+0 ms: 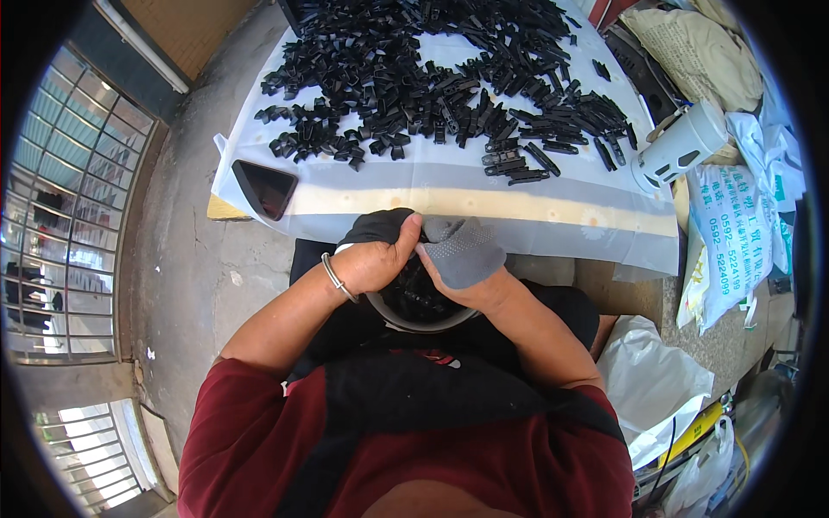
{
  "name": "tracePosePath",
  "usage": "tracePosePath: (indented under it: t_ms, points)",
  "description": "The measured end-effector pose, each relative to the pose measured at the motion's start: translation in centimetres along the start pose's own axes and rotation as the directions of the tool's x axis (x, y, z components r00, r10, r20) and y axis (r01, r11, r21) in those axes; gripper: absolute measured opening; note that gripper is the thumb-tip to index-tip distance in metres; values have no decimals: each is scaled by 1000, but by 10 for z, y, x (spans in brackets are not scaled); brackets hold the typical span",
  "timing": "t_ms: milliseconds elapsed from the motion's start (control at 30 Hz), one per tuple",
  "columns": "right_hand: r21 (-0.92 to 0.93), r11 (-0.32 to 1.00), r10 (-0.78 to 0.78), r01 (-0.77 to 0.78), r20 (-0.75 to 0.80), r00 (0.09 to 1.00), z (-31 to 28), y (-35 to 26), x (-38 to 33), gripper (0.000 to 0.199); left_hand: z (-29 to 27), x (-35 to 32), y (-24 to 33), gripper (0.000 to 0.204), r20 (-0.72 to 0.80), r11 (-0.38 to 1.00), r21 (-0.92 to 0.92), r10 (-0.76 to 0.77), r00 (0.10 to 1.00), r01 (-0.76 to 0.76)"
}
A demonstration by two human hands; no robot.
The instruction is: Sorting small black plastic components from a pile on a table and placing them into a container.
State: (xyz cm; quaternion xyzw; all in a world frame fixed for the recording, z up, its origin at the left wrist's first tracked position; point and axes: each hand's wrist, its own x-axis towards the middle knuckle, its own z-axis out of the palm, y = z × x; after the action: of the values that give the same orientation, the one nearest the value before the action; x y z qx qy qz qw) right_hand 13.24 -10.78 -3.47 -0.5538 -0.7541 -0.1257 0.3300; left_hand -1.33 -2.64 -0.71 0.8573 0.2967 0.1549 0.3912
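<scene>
Left hand [373,263] bare, fingers closed pulling grey glove [462,250] onto right hand [466,259]; right grip cannot tell. Bowl [414,321] of black parts below. Table [449,194] beyond.

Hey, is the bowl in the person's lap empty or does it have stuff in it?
Not empty. The bowl holds dark black pieces, seen between the left hand and gloved right hand above it.
</scene>
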Motion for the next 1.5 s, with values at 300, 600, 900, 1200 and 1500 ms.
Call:
tracePosePath:
  t_ms: [300, 600, 900, 1200, 1500]
  points:
    - [-324, 702, 693, -634, 109, 712, -51, 71, 13, 39, -22, 53, -38, 25, -328, 874, 476, 74, 942, 97]
    - [-493, 772, 531, -402, 151, 834, -44, 70, 6, 20, -8, 74, -42, 26, -213, 756, 642, 17, 977, 127]
    - [-317, 771, 592, -552, 37, 805, -53, 84, -5, 25, -15, 71, -37, 22, -155, 750, 658, 39, 987, 73]
    - [263, 867, 427, -424, 50, 903, -38, 42, 8, 34, -5, 52, -27, 28, -238, 917, 380, -29, 971, 121]
    - [-257, 961, 124, -99, 82, 989, -30, 10, 9, 29, 27, 18, -16, 35, 145, 832, -468, -259, 955, 297]
